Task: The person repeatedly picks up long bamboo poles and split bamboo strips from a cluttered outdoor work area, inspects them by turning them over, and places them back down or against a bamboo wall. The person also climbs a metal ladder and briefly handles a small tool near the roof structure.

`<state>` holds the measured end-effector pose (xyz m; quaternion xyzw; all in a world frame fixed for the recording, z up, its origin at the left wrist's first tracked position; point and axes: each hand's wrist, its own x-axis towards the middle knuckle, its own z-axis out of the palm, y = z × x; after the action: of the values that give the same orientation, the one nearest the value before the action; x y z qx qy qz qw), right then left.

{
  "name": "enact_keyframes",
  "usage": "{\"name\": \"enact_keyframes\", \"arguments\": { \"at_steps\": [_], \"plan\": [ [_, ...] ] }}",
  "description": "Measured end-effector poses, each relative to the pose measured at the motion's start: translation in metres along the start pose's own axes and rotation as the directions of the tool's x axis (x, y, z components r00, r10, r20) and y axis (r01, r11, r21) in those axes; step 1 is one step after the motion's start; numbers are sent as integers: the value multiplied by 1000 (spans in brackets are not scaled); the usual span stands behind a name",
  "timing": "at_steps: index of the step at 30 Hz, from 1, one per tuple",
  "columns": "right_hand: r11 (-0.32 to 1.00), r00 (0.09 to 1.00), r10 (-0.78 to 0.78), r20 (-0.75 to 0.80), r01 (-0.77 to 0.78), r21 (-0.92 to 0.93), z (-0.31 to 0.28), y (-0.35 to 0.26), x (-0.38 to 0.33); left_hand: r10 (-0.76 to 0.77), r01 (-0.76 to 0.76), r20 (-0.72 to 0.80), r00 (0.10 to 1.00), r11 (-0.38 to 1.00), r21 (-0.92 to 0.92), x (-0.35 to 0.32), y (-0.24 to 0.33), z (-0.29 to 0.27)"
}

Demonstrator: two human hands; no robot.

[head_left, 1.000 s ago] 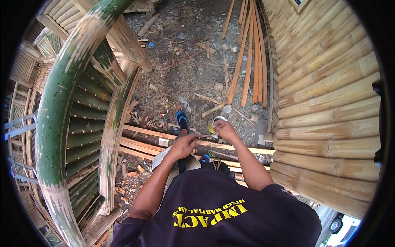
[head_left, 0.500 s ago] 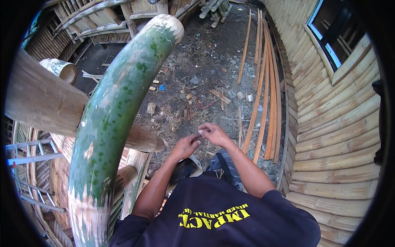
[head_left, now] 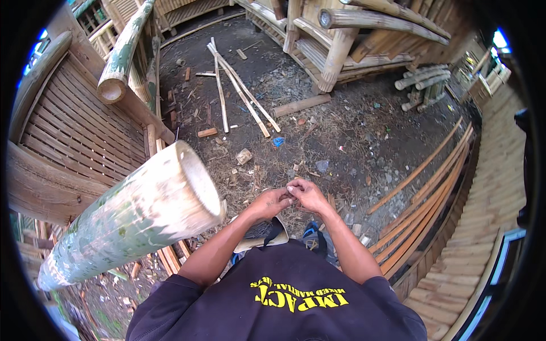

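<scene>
My left hand (head_left: 267,204) and my right hand (head_left: 307,196) meet in front of my body, fingertips pinched together. Whatever lies between the fingers is too small and hidden to make out. Close by on the left, a thick green and white bamboo pole (head_left: 128,221) points its pale cut end toward my left forearm; neither hand touches it. Below my hands, a pale item with a dark strap (head_left: 257,233) is partly hidden by my shirt.
Long wooden strips (head_left: 432,199) lie on the right beside a bamboo wall (head_left: 475,227). Ahead, thin poles (head_left: 239,94) and a blue scrap (head_left: 278,141) rest on littered ground. A slatted bamboo bench (head_left: 85,122) stands left; cut bamboo pieces (head_left: 424,82) are stacked at far right.
My view has swung leftward, bringing the slatted bench and thin poles into sight. The thick pole now shows its cut end lower in the picture. My hands stay together, fingers pinched.
</scene>
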<state>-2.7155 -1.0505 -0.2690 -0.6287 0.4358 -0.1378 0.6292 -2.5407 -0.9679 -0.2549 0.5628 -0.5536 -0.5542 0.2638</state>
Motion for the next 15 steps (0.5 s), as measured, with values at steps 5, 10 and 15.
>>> {"name": "enact_keyframes", "arguments": {
  "at_steps": [5, 10, 15],
  "plan": [
    [994, 976, 69, 205, -85, 69, -49, -37, 68, -24, 17, -154, 988, 999, -48, 37, 26, -20],
    [993, 899, -46, 435, 89, -79, -13, -72, 171, -201, 118, -474, 857, 973, -199, 53, 20, -69],
    [931, 717, -139, 683, 329, -156, 48, -129, 300, -277, 245, -768, 577, 956, -161, 70, -3, -159]
  ]
}}
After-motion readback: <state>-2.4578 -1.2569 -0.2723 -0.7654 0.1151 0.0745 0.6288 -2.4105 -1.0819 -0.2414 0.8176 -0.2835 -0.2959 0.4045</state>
